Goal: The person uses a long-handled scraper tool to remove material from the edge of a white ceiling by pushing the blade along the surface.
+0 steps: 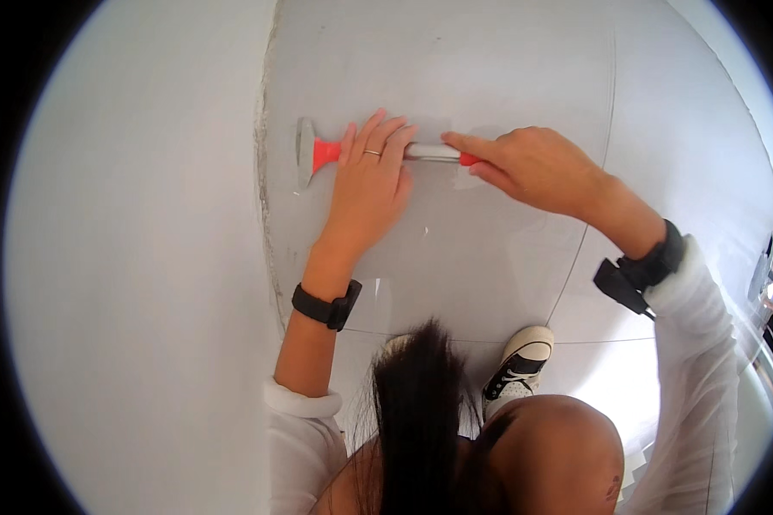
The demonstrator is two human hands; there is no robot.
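Note:
A scraper (327,154) with a wide grey head, a red neck and a silver shaft lies crosswise, low over the grey floor tile (455,249). Its head points left, a short way from the wall base. My left hand (372,176) grips it just behind the red neck, with long fingers laid across the handle and the thumb on the near side. At the other end, my right hand (541,167) closes round the red handle end, its index finger stretched along the shaft. Part of the handle is hidden under both hands.
A white wall (146,240) rises at the left, with a rough, dirty seam (264,163) along its foot. Thin joints (575,262) cross the tiles. Below are my black-and-white shoe (518,360), bent knee (558,446) and hanging dark hair (421,412). Dark objects stand at the right rim.

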